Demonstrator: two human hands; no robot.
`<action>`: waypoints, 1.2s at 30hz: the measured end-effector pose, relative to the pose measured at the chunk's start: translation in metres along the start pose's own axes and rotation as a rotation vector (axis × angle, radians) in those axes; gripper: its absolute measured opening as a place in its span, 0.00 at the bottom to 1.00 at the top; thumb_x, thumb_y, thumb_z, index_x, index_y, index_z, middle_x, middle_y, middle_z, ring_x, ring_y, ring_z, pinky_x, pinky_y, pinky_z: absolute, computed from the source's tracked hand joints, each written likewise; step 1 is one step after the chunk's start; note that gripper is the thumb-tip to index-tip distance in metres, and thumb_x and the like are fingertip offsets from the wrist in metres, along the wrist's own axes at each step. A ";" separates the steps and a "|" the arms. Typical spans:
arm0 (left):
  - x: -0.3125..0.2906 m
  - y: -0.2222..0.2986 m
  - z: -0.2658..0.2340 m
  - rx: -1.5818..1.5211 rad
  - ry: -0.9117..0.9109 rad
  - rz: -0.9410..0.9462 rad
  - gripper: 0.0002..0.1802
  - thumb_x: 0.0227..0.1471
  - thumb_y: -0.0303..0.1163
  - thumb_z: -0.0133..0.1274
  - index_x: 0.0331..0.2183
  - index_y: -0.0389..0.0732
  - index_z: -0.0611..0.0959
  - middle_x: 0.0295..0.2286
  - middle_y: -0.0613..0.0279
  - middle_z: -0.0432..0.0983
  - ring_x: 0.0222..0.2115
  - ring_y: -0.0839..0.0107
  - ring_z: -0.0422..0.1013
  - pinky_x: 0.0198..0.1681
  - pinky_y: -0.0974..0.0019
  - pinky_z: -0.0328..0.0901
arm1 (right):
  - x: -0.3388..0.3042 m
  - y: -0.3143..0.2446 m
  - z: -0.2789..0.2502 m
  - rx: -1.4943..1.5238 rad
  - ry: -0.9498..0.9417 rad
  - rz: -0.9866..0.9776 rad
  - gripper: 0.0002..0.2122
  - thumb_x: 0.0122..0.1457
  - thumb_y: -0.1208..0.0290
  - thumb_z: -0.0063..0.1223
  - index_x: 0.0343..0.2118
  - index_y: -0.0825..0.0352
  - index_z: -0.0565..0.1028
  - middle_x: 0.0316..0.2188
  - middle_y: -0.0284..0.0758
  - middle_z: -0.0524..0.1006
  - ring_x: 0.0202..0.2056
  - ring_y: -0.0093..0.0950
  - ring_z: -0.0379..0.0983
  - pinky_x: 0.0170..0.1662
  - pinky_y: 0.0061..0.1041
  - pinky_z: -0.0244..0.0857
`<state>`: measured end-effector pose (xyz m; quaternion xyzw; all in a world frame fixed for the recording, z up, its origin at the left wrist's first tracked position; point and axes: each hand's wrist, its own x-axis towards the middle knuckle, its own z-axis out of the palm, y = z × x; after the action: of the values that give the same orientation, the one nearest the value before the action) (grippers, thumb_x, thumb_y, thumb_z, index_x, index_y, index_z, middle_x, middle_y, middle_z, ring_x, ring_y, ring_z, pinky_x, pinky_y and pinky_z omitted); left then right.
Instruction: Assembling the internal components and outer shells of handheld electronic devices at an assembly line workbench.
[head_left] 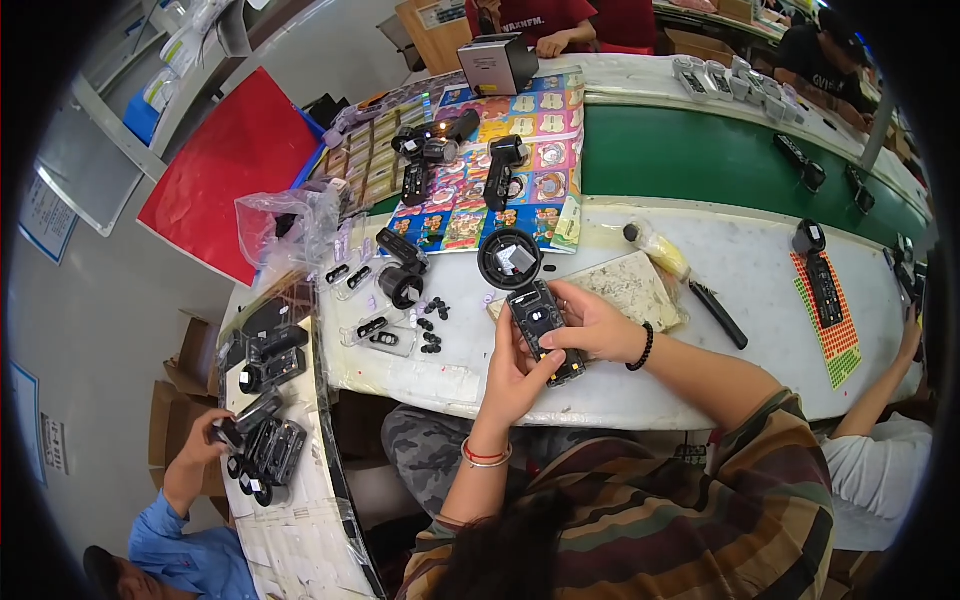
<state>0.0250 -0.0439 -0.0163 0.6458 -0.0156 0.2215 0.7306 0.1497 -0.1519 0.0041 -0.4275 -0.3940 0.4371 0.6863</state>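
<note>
A black handheld device with a round, cup-like head [510, 259] and a long handle [541, 318] is held above the near edge of the white table. A pale, shiny patch shows inside the head. My left hand [514, 378] wraps the handle from the left, its thumb along the lower end. From the right my right hand [596, 326] grips the same handle, thumb pressed on its dark face. Under and behind my right hand lies a worn, pale block [625, 283]. Small black parts [431, 325] are scattered left of my hands, beside clear plastic pieces [385, 338].
Similar black devices [403, 272] lie on the table and a colourful printed sheet [545, 190]. A green conveyor belt [680, 160] runs behind. On the right are a yellow-wrapped tool [660, 250] and a black stick-shaped tool [718, 314]. Co-workers' hands [205, 440] work at both sides.
</note>
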 end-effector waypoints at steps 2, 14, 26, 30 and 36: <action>0.001 -0.002 -0.001 -0.039 0.031 -0.021 0.45 0.48 0.20 0.53 0.60 0.35 0.44 0.49 0.54 0.61 0.47 0.68 0.65 0.47 0.69 0.64 | 0.001 -0.003 -0.002 0.036 -0.021 0.043 0.27 0.51 0.78 0.57 0.53 0.71 0.59 0.43 0.36 0.69 0.44 0.23 0.68 0.48 0.25 0.64; -0.002 0.002 -0.003 -0.033 -0.018 -0.025 0.47 0.46 0.18 0.56 0.59 0.36 0.45 0.49 0.52 0.62 0.48 0.67 0.65 0.47 0.66 0.66 | -0.003 0.003 -0.003 0.035 -0.076 0.014 0.27 0.52 0.78 0.56 0.54 0.71 0.58 0.43 0.36 0.69 0.45 0.24 0.68 0.48 0.24 0.64; -0.002 -0.001 -0.003 -0.029 -0.031 -0.019 0.47 0.46 0.18 0.56 0.59 0.34 0.45 0.50 0.52 0.61 0.48 0.67 0.64 0.47 0.66 0.66 | -0.004 0.005 -0.005 0.012 -0.091 0.005 0.27 0.53 0.79 0.54 0.55 0.71 0.56 0.44 0.37 0.68 0.45 0.24 0.68 0.49 0.24 0.64; -0.001 -0.001 -0.002 -0.041 -0.034 -0.017 0.47 0.46 0.18 0.56 0.59 0.35 0.44 0.49 0.52 0.61 0.48 0.67 0.65 0.47 0.66 0.66 | -0.005 0.005 -0.006 0.017 -0.078 0.018 0.28 0.53 0.79 0.54 0.55 0.71 0.56 0.44 0.37 0.68 0.45 0.24 0.67 0.49 0.25 0.63; -0.007 0.002 -0.008 -0.084 0.020 -0.038 0.47 0.45 0.17 0.56 0.59 0.36 0.46 0.50 0.54 0.60 0.48 0.68 0.64 0.49 0.67 0.64 | -0.001 0.009 0.000 -0.065 -0.088 -0.015 0.29 0.55 0.77 0.54 0.57 0.71 0.53 0.48 0.38 0.66 0.49 0.24 0.65 0.52 0.26 0.61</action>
<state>0.0159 -0.0381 -0.0177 0.6123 -0.0054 0.2132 0.7613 0.1472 -0.1509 -0.0049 -0.4268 -0.4411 0.4374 0.6573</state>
